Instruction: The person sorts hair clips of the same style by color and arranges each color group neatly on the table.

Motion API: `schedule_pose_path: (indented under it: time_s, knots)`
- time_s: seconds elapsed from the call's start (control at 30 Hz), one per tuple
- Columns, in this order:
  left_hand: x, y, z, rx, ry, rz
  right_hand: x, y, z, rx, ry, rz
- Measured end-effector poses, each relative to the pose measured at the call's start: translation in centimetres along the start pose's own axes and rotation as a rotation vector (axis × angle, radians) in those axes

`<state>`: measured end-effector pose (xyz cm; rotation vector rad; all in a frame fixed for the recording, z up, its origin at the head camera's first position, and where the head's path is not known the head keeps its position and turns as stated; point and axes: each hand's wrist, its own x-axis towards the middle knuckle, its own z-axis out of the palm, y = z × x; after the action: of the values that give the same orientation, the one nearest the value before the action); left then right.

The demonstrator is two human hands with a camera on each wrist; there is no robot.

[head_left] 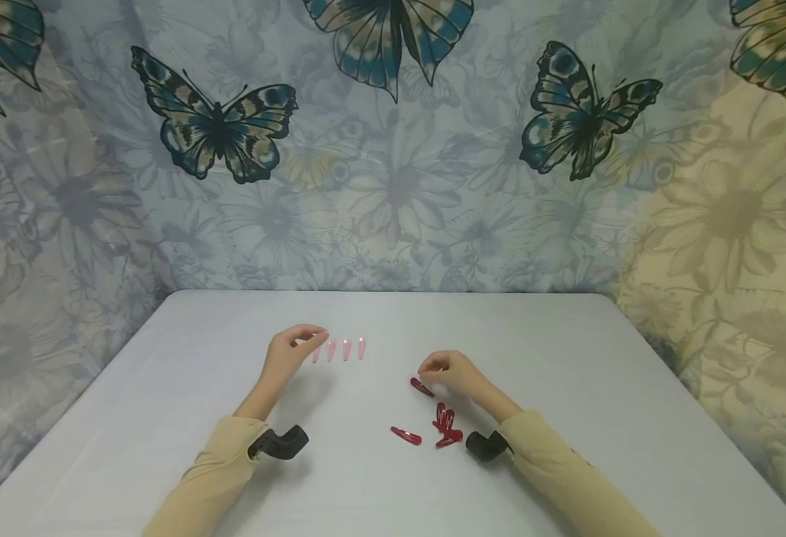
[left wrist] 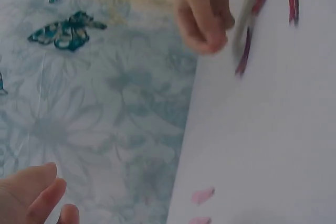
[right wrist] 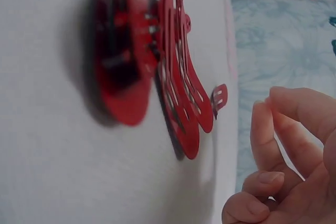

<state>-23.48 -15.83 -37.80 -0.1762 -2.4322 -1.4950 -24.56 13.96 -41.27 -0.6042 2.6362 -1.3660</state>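
Several pink hair clips stand in a row toward the back of the table, among them a pink clip (head_left: 347,349). My left hand (head_left: 294,344) hovers at the left end of this row, partly covering one clip. Its fingers are bent loosely, with no clip visible between them. My right hand (head_left: 456,371) is just above a single dark red hair clip (head_left: 422,387). Thumb and index fingertips nearly meet in the right wrist view, apart from the red clip (right wrist: 219,97); the other fingers are loosely curled. Nearer lies an overlapping cluster of red hair clips (head_left: 445,419).
Another red clip (head_left: 406,435) lies separately, left of the cluster. The white table (head_left: 366,485) meets a butterfly-patterned cloth (head_left: 400,186) at its back edge. Black wrist cameras (head_left: 279,442) are strapped over the sleeves.
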Motion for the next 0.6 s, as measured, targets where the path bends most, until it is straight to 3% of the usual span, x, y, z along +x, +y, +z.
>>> schedule_pose_path:
  time_s: [0.07,0.27,0.37,0.53,0.6]
  knots:
    - [-1.0,0.8,1.2,-0.046,-0.065,0.046,-0.2,0.2,0.1,0.021,0.006,0.011]
    - [-4.3,2.8,4.3,-0.087,-0.405,0.135,-0.5,0.6,0.3,0.097,0.066,0.055]
    - [-5.3,3.3,5.7,-0.109,-0.483,0.12,-0.7,0.6,0.5,0.14,0.103,0.043]
    - [-6.8,4.4,7.2,-0.33,-0.682,0.0,-1.0,0.6,1.0,0.193,0.162,-0.034]
    - [-7.2,4.8,7.8,-0.369,-0.725,0.002,-1.3,0.3,1.0,0.201,0.178,-0.064]
